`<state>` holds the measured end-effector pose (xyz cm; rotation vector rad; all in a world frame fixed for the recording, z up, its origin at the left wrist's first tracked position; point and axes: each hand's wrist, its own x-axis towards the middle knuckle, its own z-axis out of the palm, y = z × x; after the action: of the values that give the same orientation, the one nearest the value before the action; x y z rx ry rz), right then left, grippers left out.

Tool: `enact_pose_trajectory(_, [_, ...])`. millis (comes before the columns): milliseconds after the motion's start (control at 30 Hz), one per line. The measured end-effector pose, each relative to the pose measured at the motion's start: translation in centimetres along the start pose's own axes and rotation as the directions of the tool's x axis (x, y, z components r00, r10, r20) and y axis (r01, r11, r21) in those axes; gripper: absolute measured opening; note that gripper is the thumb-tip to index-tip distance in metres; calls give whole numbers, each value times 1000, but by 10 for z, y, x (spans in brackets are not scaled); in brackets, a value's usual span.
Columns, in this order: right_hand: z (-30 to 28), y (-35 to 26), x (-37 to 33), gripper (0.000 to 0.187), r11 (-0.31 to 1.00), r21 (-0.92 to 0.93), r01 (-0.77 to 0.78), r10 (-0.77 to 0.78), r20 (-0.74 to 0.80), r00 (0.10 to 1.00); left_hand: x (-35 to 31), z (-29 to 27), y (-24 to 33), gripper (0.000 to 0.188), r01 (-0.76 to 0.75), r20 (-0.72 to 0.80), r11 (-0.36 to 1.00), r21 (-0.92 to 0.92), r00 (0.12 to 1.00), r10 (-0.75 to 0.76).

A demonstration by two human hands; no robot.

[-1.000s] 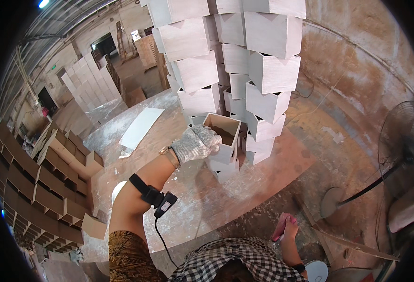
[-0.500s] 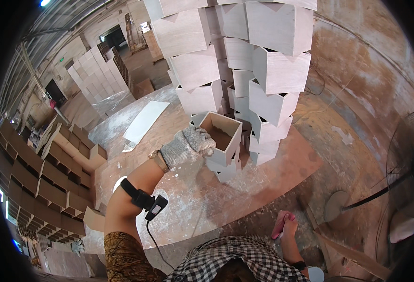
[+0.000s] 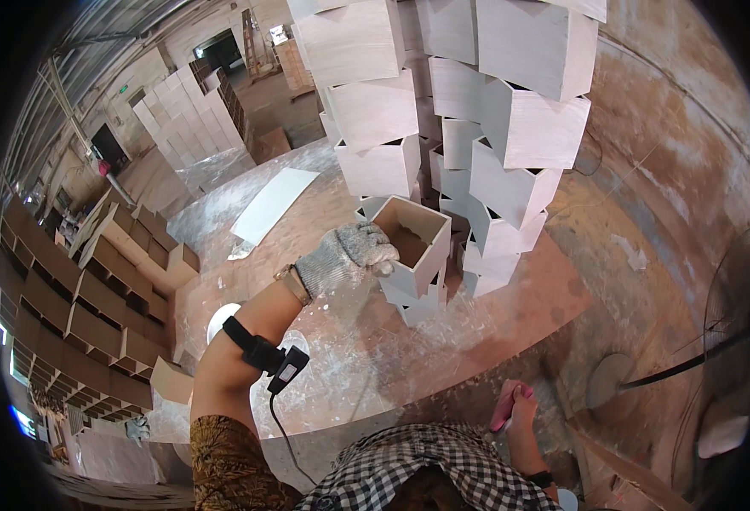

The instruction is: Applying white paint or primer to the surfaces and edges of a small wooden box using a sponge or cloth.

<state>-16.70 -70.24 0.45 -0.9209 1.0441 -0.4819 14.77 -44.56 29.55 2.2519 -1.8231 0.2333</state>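
Rough knitted glove (image 3: 332,262) on the left hand (image 3: 356,253); right against it, a box (image 3: 432,260), matt whitish outside, bare brown within; below, scuffed, paint-flecked tabletop (image 3: 349,366); beyond, smooth white sheet (image 3: 274,204).

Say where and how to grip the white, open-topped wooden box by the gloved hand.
Pinch the white, open-topped wooden box by its left rim, probably best from the left: the upward mouth bares a thin wall, while stacked white boxes crowd the far side.
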Motion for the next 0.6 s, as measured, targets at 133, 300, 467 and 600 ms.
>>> enact_pose_trajectory(133, [-1,0,1,19,999,-46,20,-20,-2,1000,5,-2,0,23,-44,16,999,9,999,43])
enact_pose_trajectory(300, [-3,9,9,22,992,-125,9,-12,-22,1000,2,0,6,24,-4,30,999,32,1000,3])
enact_pose_trajectory(467, [-2,9,10,21,998,-64,1,2,38,999,3,0,5,21,-35,-23,999,-17,999,35])
enact_pose_trajectory(600, [10,-3,-2,21,999,-37,-20,21,42,999,3,-6,15,15,80,42,996,42,996,-82])
